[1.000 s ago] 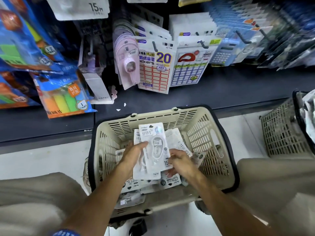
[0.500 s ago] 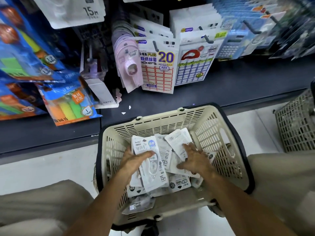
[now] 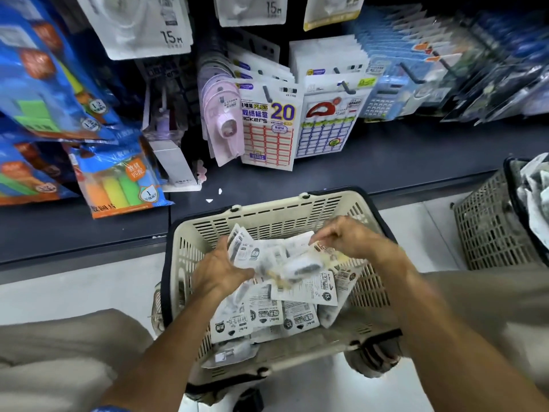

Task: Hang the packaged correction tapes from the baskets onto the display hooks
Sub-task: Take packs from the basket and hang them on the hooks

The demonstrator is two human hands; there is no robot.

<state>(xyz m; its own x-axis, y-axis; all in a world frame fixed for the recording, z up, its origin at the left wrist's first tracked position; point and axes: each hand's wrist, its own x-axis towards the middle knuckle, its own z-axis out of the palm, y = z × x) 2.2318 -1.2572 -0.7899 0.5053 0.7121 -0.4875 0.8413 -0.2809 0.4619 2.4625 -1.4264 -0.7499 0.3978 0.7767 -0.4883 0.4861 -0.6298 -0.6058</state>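
Note:
A cream plastic basket (image 3: 267, 212) stands on the floor between my knees, with several white correction tape packs (image 3: 267, 316) lying in it. My left hand (image 3: 219, 269) grips a small stack of packs (image 3: 249, 251) above the basket. My right hand (image 3: 353, 236) pinches the top edge of a blurred pack (image 3: 300, 263) and holds it against that stack. Larger white 15 m tape packs (image 3: 148, 25) hang on display hooks at the top left.
A dark shelf (image 3: 386, 156) runs behind the basket, under hanging sticker sheets (image 3: 269, 129), pink tape dispensers (image 3: 222, 123) and highlighter packs (image 3: 118, 185). A second basket (image 3: 493, 227) with white packs stands at the right. Pale floor lies on both sides.
My right hand has lifted out of the basket with a pack and brought it to the stack in my left hand. The view has tilted upward a little.

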